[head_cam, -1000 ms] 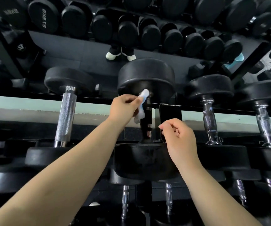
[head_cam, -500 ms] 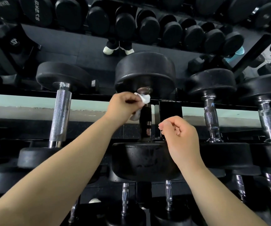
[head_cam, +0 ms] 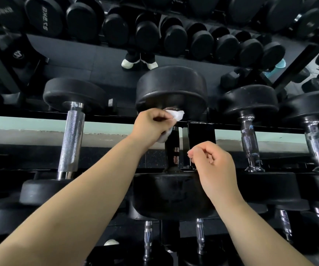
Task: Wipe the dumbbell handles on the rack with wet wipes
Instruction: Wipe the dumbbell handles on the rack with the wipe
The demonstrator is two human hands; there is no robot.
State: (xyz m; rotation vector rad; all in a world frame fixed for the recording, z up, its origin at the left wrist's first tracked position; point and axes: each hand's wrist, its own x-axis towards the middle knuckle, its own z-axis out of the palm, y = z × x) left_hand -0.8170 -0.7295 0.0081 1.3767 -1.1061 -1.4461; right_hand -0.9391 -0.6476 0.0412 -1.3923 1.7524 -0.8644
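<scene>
Head view, looking down along both forearms at the rack (head_cam: 200, 135). Left hand (head_cam: 151, 123) is clenched round a white wet wipe (head_cam: 177, 114), pressing it to the far end of the dark dumbbell handle (head_cam: 172, 148), right under the dumbbell's far head (head_cam: 171, 89). Part of the wipe sticks out above the fingers, part hangs below the palm. This dumbbell lies mid-row on the rack, just left of a black upright post. Right hand (head_cam: 212, 164) hovers near the handle's near end, just beside it and not touching; fingers curled in, thumb tip against forefinger, nothing visible in them. Toward the rack's left edge, a dumbbell with a knurled chrome handle (head_cam: 71, 139). Toward the right edge, two more with chrome handles (head_cam: 249, 144).
</scene>
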